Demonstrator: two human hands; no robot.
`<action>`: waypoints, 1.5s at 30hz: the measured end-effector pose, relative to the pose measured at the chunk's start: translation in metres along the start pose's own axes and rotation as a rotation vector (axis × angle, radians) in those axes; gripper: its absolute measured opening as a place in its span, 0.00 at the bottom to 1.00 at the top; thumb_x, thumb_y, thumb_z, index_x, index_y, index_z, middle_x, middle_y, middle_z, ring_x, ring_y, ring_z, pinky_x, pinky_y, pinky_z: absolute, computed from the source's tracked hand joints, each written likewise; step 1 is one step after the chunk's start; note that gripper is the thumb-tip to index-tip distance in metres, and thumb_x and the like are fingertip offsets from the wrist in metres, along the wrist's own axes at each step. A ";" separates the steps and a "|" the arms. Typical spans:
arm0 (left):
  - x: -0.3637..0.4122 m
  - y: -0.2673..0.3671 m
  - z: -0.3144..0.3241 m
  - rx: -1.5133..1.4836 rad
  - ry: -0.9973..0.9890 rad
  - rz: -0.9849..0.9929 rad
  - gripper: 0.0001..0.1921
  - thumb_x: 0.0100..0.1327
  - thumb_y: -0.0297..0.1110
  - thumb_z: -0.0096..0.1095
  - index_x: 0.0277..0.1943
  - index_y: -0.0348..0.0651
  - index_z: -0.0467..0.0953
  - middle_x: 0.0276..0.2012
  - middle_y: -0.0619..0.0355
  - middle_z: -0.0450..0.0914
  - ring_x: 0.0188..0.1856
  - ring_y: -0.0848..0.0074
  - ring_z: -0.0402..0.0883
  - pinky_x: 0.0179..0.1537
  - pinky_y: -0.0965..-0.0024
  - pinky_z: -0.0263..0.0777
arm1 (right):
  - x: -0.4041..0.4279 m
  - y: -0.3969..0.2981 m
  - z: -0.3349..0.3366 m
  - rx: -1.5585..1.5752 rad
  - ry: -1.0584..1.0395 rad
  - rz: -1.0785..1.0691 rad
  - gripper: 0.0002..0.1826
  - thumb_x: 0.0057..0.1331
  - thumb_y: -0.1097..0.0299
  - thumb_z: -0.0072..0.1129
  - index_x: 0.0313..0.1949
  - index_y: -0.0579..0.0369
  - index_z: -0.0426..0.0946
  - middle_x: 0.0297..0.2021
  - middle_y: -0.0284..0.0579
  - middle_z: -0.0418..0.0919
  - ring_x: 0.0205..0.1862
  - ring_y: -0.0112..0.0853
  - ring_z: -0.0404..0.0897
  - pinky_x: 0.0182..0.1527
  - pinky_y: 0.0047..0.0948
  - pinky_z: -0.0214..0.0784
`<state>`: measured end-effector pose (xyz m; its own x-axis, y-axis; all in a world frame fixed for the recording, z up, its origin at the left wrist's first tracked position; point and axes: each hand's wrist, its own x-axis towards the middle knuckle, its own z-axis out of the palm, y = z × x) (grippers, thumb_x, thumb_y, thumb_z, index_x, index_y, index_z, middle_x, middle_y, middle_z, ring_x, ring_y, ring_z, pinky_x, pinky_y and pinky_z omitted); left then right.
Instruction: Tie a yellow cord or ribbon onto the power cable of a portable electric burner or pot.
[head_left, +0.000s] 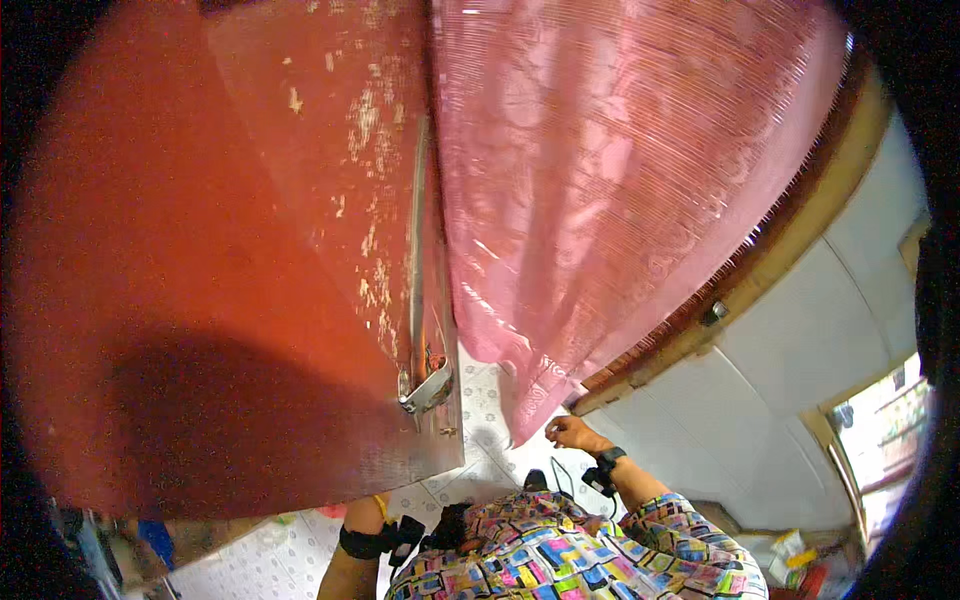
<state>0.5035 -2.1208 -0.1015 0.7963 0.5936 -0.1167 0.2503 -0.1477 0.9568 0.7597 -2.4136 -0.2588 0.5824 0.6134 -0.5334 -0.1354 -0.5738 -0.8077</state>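
Observation:
A large worn red surface (247, 285) fills the left side. A pink patterned, sheer fabric (570, 195) lies over a red surface on the right, its pointed corner hanging over the tiled floor. Just beside that corner is my right hand (576, 435), its fingers loosely bent and nothing visible in them. The visible part of my left hand (366, 513) is at the red surface's near edge; its fingers are hidden beneath or behind that edge. A narrow metal holder (429, 391) with small items is at the red surface's right edge.
A wooden rail (780, 274) curves along the fabric's right side, beside pale panels (780, 390). Patterned floor tiles (484, 397) show between the two surfaces. A cable (561, 474) is near my right wrist. Assorted items (799, 555) are at lower right.

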 end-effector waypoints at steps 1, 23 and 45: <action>0.001 0.003 0.007 0.079 -0.037 0.019 0.14 0.55 0.31 0.45 0.45 0.41 0.69 0.41 0.52 0.71 0.44 0.70 0.68 0.46 0.69 0.61 | -0.005 -0.014 0.003 -0.077 0.054 -0.087 0.07 0.52 0.75 0.49 0.32 0.58 0.71 0.23 0.38 0.73 0.23 0.25 0.72 0.24 0.22 0.66; 0.088 0.154 0.265 0.012 -0.428 0.510 0.10 0.60 0.32 0.39 0.27 0.36 0.64 0.25 0.54 0.65 0.29 0.68 0.66 0.34 0.70 0.61 | -0.181 -0.094 -0.105 0.059 0.722 -0.392 0.11 0.58 0.67 0.50 0.38 0.59 0.70 0.28 0.37 0.74 0.29 0.21 0.70 0.32 0.21 0.65; 0.168 0.166 0.374 -0.129 -0.546 0.642 0.10 0.57 0.34 0.41 0.32 0.36 0.68 0.30 0.48 0.71 0.35 0.63 0.70 0.36 0.65 0.63 | -0.347 -0.245 -0.297 -1.553 2.136 -0.276 0.29 0.56 0.60 0.50 0.57 0.46 0.55 0.56 0.41 0.58 0.58 0.35 0.56 0.57 0.37 0.46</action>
<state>0.8851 -2.3410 -0.0614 0.9246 -0.0441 0.3783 -0.3786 -0.2146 0.9004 0.8291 -2.6469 0.1989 0.1964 0.2478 0.9487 -0.1881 -0.9401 0.2844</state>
